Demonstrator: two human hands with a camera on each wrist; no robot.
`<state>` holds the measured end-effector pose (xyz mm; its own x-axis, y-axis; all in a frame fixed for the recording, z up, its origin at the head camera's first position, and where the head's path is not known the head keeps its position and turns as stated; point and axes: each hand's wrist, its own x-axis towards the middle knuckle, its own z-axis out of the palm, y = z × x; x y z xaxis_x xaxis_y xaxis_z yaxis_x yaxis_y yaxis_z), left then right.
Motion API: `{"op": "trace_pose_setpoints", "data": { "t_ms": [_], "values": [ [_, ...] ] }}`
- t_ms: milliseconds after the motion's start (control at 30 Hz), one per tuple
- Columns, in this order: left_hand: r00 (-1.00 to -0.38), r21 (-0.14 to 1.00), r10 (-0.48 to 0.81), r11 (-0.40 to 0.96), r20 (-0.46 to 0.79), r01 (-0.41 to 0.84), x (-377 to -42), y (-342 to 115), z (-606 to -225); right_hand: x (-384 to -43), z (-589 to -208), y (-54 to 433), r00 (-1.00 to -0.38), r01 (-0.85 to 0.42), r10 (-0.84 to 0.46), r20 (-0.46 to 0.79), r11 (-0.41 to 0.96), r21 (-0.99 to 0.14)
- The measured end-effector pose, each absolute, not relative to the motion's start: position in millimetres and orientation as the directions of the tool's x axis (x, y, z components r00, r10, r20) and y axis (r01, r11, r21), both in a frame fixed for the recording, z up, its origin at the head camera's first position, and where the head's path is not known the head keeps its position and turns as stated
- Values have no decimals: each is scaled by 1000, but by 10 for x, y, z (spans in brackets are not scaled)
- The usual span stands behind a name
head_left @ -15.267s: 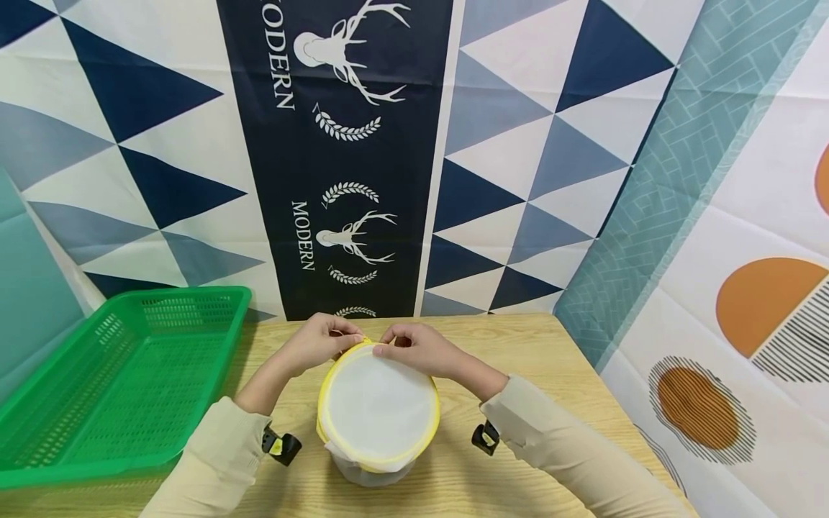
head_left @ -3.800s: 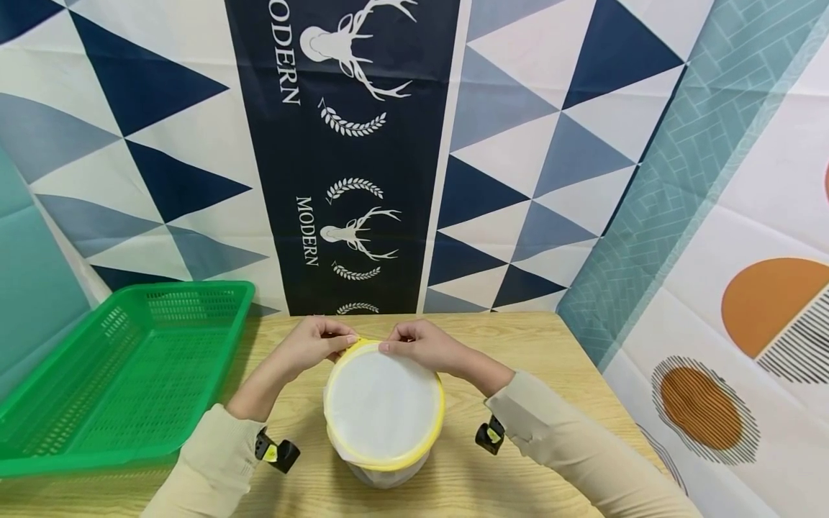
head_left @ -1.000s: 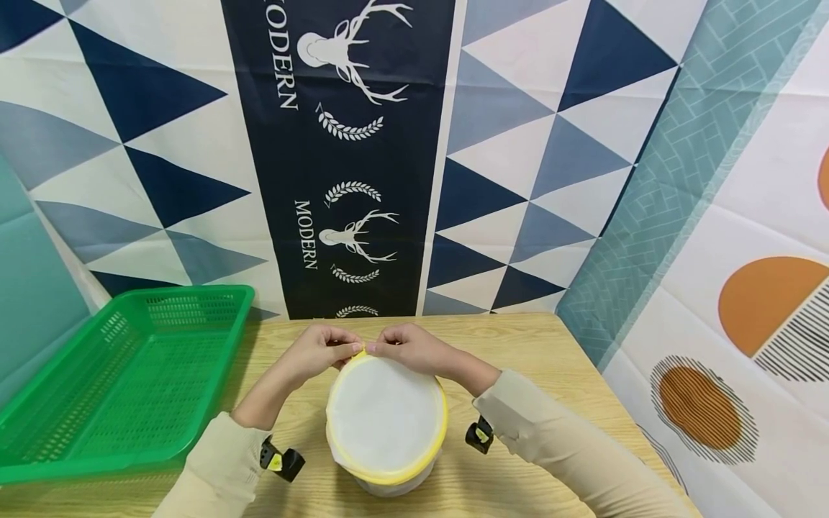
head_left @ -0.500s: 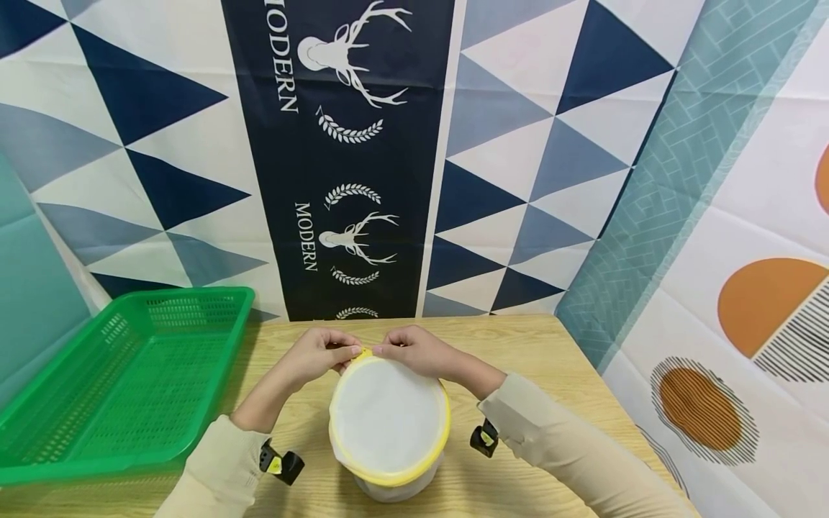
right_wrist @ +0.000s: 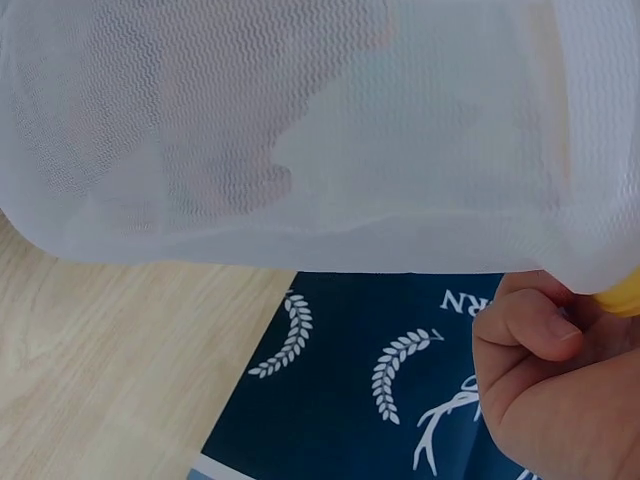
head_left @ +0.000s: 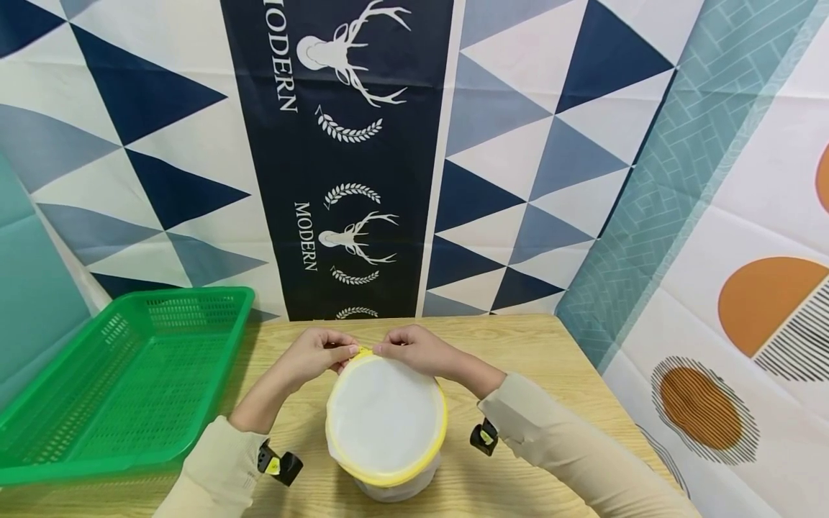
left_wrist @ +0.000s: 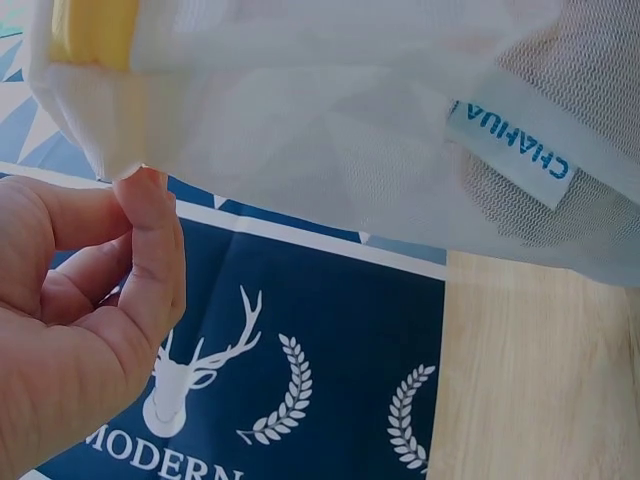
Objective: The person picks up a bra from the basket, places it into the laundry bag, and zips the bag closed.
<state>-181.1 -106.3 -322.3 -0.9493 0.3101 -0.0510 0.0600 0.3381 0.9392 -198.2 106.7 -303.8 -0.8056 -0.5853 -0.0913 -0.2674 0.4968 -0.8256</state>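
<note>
A white mesh laundry bag (head_left: 386, 414), round like a drum and trimmed in yellow, is held over the table between both hands. Its flat white end faces up toward the head camera. At the far rim, my left hand (head_left: 317, 354) pinches the edge with thumb and forefinger. Just to its right, my right hand (head_left: 417, 351) pinches the same rim, with a short yellow stretch showing between the fingertips. The left wrist view shows a CHAHUA label (left_wrist: 515, 155) on the mesh side. In the right wrist view the yellow trim (right_wrist: 622, 296) runs beside curled fingers.
A green perforated plastic basket (head_left: 142, 388) stands on the left. The light wood table (head_left: 518, 417) reaches a patterned backdrop (head_left: 350, 158) behind, with another printed cloth (head_left: 732, 338) on the right. A small black wrist camera (head_left: 281, 464) sits on the left cuff.
Both hands stay at the far rim throughout. Compared with the oldest frame, the bag sits slightly lower and to the right. The fingertips, closer together a second ago, are now a little apart.
</note>
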Motion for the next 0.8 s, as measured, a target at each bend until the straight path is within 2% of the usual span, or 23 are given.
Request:
{"op": "trace_pose_setpoints", "data": {
  "t_ms": [233, 800],
  "values": [
    [-941, 935, 334, 347, -46, 78, -1814, -1068, -3216, -1980, -3028, 1028, -785, -262, -612, -101, 474, -840],
    [-921, 938, 389, 323, -13, 123, -1826, -1118, -3260, -1956, -3031, 1041, -792, -273, -603, -96, 490, -828]
  ]
}}
